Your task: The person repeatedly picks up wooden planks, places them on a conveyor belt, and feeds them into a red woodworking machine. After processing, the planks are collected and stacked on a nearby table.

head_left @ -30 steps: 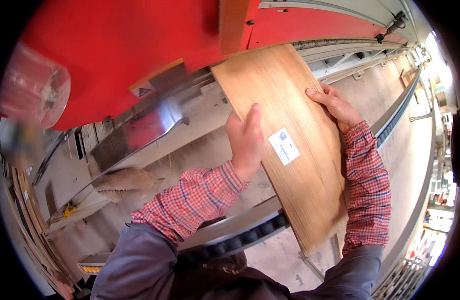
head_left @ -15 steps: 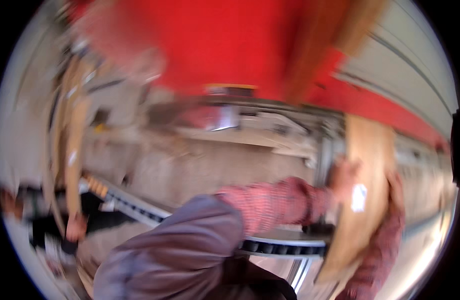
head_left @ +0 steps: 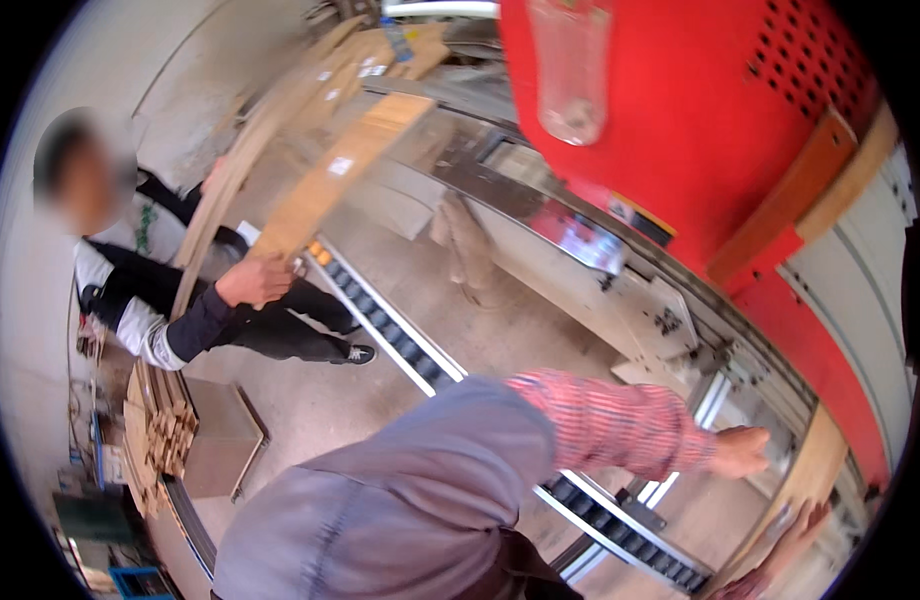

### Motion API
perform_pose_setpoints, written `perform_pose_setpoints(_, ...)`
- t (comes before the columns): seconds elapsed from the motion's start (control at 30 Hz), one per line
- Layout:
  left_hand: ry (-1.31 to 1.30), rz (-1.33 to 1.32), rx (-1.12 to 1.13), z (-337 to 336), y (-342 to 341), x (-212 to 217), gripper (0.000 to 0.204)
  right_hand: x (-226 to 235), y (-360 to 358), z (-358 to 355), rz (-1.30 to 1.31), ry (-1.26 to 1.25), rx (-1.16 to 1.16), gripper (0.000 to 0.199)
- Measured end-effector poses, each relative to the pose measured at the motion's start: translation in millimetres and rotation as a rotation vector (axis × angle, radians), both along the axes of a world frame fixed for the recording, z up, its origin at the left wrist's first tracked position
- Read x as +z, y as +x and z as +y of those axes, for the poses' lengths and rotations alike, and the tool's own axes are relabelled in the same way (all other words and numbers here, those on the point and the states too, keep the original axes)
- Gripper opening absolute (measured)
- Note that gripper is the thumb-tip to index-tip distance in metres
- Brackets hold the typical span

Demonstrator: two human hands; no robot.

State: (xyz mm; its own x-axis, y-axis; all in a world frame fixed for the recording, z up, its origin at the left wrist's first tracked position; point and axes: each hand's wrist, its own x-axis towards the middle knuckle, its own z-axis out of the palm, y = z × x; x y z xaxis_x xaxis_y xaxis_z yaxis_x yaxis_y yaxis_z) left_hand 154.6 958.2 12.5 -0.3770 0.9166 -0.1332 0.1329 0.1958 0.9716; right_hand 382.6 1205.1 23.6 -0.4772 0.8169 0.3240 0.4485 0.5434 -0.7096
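Fingers of the right hand (head_left: 795, 540) lie stretched along the right edge of a wooden board (head_left: 820, 460); whether they grip it, I cannot tell. Those of the left hand (head_left: 742, 450) are curled at the board's other side, and I cannot tell whether they touch it. The board is at the lower right, just below the red machine (head_left: 670, 110). Against that machine hangs a clear container (head_left: 570, 70), a little pale stuff at its rounded bottom, too small to make out. Far back, near some boards, is a clear bottle (head_left: 396, 38); its contents I cannot tell. Across the roller track (head_left: 380, 315), a co-worker's hand (head_left: 255, 282) holds a long plank (head_left: 310, 205) near its lower end.
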Motion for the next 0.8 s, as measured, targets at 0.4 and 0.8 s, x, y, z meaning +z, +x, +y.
perform_pose_setpoints(0.4, 0.173, 0.042, 0.822, -484, -43, 61, 0.034, 50, -131, -386, 0.236, -0.198, 0.363, 0.029)
perform_pose_setpoints(0.8, 0.084, 0.183, 0.763, -641, -1, 89, 0.033, 56, -235, -604, 0.094, -0.056, 0.961, 0.025)
